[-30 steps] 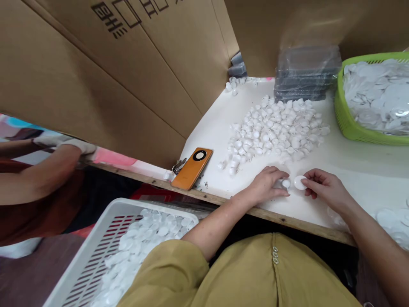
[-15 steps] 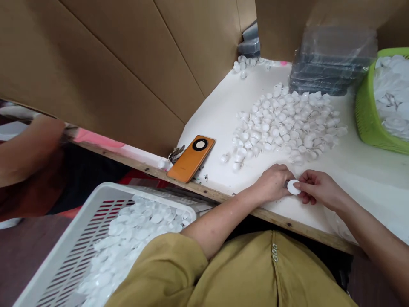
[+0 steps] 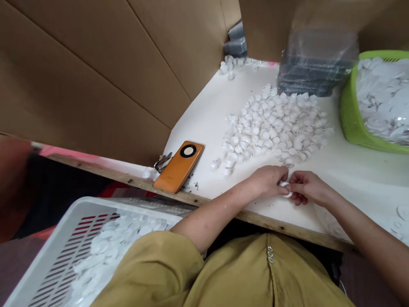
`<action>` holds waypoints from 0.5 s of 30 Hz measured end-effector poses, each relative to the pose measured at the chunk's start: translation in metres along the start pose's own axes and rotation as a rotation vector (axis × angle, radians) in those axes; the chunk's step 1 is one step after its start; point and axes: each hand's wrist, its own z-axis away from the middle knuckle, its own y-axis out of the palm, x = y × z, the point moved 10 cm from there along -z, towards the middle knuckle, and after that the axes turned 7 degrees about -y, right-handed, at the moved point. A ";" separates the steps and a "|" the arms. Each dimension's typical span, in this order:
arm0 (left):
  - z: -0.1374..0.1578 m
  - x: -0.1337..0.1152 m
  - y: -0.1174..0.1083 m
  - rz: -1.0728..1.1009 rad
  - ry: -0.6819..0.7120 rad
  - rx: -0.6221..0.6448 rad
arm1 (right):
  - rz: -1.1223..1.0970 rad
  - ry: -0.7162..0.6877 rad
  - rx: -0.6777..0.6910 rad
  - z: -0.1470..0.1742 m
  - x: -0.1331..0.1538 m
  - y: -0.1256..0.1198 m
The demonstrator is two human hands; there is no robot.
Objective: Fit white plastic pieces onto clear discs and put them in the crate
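Between my two hands, just above the white tabletop (image 3: 358, 179), is a small white round plastic piece (image 3: 285, 189). My left hand (image 3: 271, 179) is closed on its left side, the fingers curled and partly hidden. From the right, my right hand (image 3: 303, 187) pinches the same piece with thumb and forefinger. Just beyond the hands spreads a large pile of small white plastic caps (image 3: 275, 123). A thin greyish bit (image 3: 288, 165) shows by the left fingertips; I cannot tell what it is.
An orange phone (image 3: 179, 167) lies beside keys (image 3: 162, 163) at the wooden edge. Right stands a green basket (image 3: 349, 115) of white discs; lower left, a white basket (image 3: 79, 209) of white pieces. Plastic-wrapped grey stacks (image 3: 315, 64) and cardboard (image 3: 96, 64) stand behind. A blurred person (image 3: 12, 187) is at far left.
The white piece, earlier a flat disc facing me, is now tilted and more covered by my fingers. My hands have drawn closer together. The whole view has shifted slightly.
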 end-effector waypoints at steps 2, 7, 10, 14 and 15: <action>0.005 -0.003 -0.002 -0.010 0.032 -0.038 | 0.015 -0.036 -0.028 0.000 0.001 -0.002; 0.025 -0.010 -0.001 -0.031 0.147 -0.187 | 0.035 -0.144 -0.154 0.010 0.004 0.002; 0.034 -0.008 0.001 0.018 0.174 -0.257 | 0.007 -0.262 -0.149 0.021 0.010 0.009; 0.050 0.004 -0.010 0.179 0.087 -0.260 | 0.150 -0.396 -0.348 0.058 0.010 -0.049; 0.059 0.009 -0.017 0.204 0.060 -0.254 | 0.246 -0.393 -0.464 0.075 0.006 -0.079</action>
